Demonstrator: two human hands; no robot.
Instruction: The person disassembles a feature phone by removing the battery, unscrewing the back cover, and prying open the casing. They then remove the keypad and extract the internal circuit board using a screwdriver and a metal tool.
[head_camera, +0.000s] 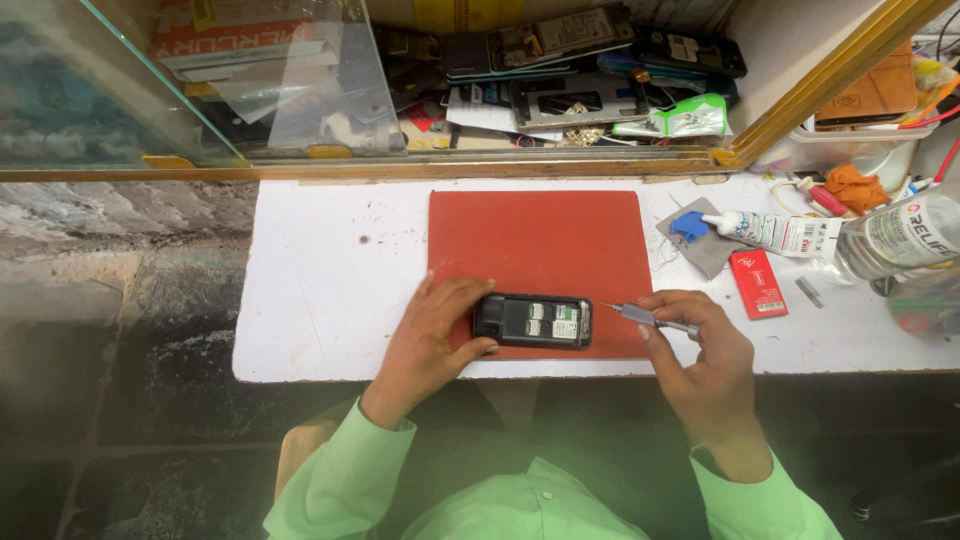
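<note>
We see the left hand (435, 340) clasping an opened phone (533, 321) on the red mat (540, 245); the right hand (700, 350) pinches a thin screwdriver (640, 317); the phone looks light, rigid, fragile inside, best held by its edges.

The left hand (432, 340) covers the left end of the opened phone (533, 321), and the parts in its bay are too small to tell. The right hand (700, 355) hides most of the screwdriver (640, 316); whether its tip touches the phone is unclear. The clear bottle (900, 235) is cut by the right edge. Behind the glass pane (200, 80), reflections blur the stacked phone parts (570, 70).
</note>
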